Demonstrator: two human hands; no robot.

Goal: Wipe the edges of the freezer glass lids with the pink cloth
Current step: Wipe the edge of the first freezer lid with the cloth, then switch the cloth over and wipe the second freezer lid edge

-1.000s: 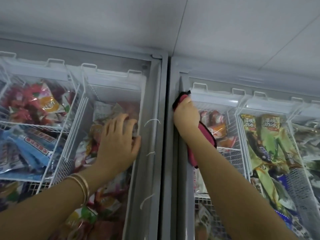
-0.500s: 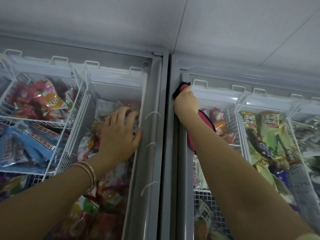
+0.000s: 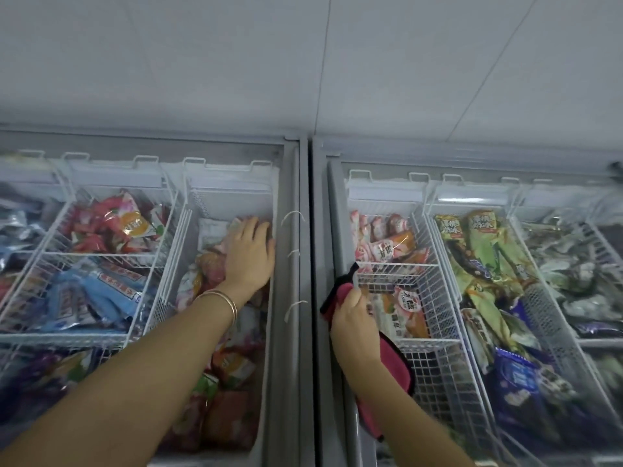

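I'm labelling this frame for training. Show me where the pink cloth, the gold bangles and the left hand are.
pink cloth point(image 3: 392, 360): head view, on the fold hanging below the right wrist.
gold bangles point(image 3: 226, 299): head view, on the bands across the left wrist.
left hand point(image 3: 251, 256): head view, on its back.

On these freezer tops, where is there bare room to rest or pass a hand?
Bare: the grey frame strips between the left hand and the right hand gripping the pink cloth, and the right freezer's glass lid. Crowded: only around both hands.
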